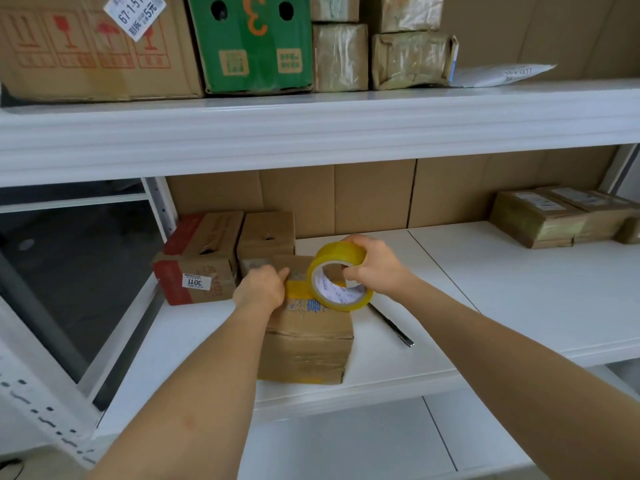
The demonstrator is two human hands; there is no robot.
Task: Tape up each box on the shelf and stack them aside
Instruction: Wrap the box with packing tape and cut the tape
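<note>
A brown cardboard box with blue print stands on the white middle shelf, near its front edge. My right hand grips a yellow tape roll just above the box top. A short strip of yellow tape runs from the roll across the box top to my left hand, which presses the strip's end down on the lid. Two more brown boxes, one with red sides and a plain one, stand behind and to the left.
A dark pen-like tool lies on the shelf right of the box. Taped parcels sit at the far right. The upper shelf carries a large brown carton, a green box and wrapped parcels.
</note>
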